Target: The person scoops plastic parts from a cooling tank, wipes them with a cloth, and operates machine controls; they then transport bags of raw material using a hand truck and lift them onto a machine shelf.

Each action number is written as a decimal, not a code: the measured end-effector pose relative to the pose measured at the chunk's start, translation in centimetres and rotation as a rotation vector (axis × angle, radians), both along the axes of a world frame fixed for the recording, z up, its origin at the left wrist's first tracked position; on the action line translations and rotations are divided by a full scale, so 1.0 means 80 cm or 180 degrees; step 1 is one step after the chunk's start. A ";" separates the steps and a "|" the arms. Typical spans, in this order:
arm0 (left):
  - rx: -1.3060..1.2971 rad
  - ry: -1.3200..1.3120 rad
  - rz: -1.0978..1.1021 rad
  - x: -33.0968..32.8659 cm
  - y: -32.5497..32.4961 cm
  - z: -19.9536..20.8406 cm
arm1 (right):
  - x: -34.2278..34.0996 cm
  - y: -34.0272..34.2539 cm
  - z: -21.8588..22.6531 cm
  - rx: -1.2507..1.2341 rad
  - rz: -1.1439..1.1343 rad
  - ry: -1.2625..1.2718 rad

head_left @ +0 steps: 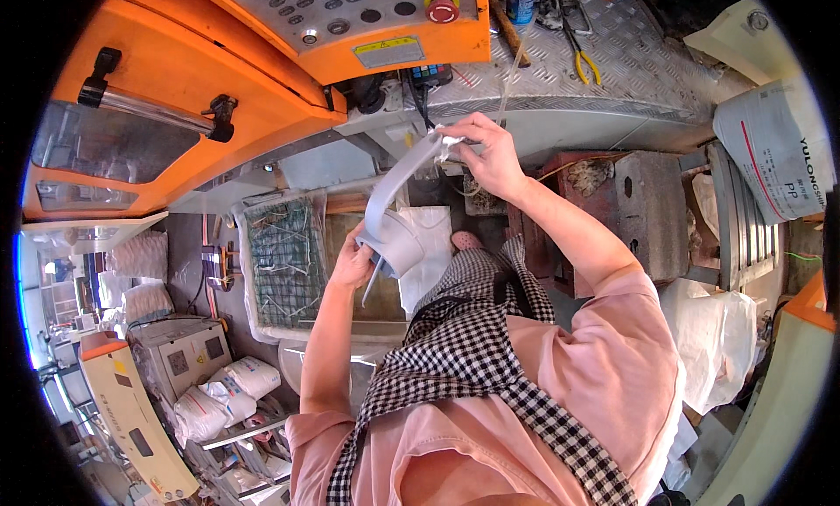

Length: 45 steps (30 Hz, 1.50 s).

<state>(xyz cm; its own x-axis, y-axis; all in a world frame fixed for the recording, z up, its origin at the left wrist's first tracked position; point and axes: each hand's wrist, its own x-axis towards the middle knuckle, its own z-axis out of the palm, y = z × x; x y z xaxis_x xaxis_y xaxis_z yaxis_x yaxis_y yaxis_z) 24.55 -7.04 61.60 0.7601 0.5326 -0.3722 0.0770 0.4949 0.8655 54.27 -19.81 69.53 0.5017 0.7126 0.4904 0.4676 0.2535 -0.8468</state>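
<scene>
A grey plastic part [398, 245] is held up in front of me; it has a round cup-like body and a long curved strip rising from it. My left hand [353, 259] grips the body from its left side, fingers closed on the edge. At the strip's upper end, my right hand [492, 159] pinches a small crumpled white piece [446, 146] against the plastic. Whether that piece is cloth, paper or film is not clear. A thin grey prong hangs below the body.
Below the part stands a plastic-lined bin [262, 331] with green netting inside. An orange machine [262, 169] with a red stop button [442, 9] rises ahead. Pliers [582, 62], a wooden handle [511, 34] and a blue can [521, 3] lie on the metal ledge. Concrete-like blocks [649, 213] stand right.
</scene>
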 end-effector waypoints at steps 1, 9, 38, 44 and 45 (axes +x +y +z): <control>0.0034 -0.0012 -0.0022 0.000 0.001 0.000 | 0.002 0.001 0.002 -0.0024 -0.0005 0.0107; 0.0186 -0.0350 -0.0344 0.007 -0.003 0.038 | 0.023 -0.004 0.008 -0.0018 -0.0258 -0.0205; -0.1008 0.0267 0.2080 -0.101 -0.029 -0.046 | 0.091 0.104 -0.053 -0.2079 -0.1545 -0.3558; -0.1660 0.1288 0.2551 -0.221 -0.067 -0.200 | -0.079 0.095 -0.121 -0.1662 0.0384 -0.2114; -0.1694 0.1901 0.2412 -0.225 -0.062 -0.217 | -0.102 0.092 -0.149 -0.2139 0.0836 -0.1373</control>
